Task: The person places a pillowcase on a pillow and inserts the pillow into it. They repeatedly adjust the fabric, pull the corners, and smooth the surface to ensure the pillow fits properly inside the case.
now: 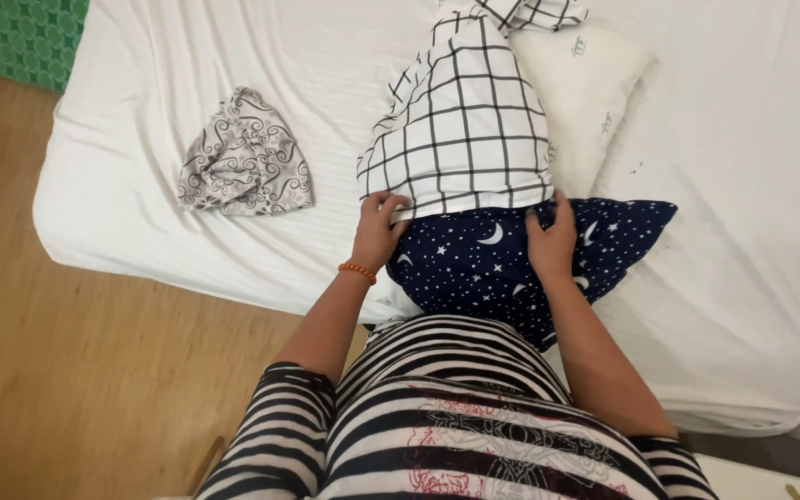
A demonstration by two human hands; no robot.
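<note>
1. L hand [380, 227]: at approx. 9 o'clock of the dark pillow; fingers curled, pinching the lower-left corner of the grid-check pillowcase [460, 120]. Orange bead bracelet [357, 270] on the wrist.
2. R hand [553, 241]: at approx. 2 o'clock of the pillow's centre; fingers gripping the case's lower-right hem, palm resting on the navy fabric.
3. Navy star-and-moon pillow [502, 268]: lies at the bed edge, directly in front of the person; upper end sits inside the case mouth, lower part exposed.
4. White pillow [590, 83]: at 1 o'clock of the case, partly under it.
5. Grey swirl-print cloth [244, 159]: crumpled, at 10 o'clock of L hand, well apart.
6. White bedsheet [743, 231] under all items; wood floor [67, 352] at 8 o'clock.
</note>
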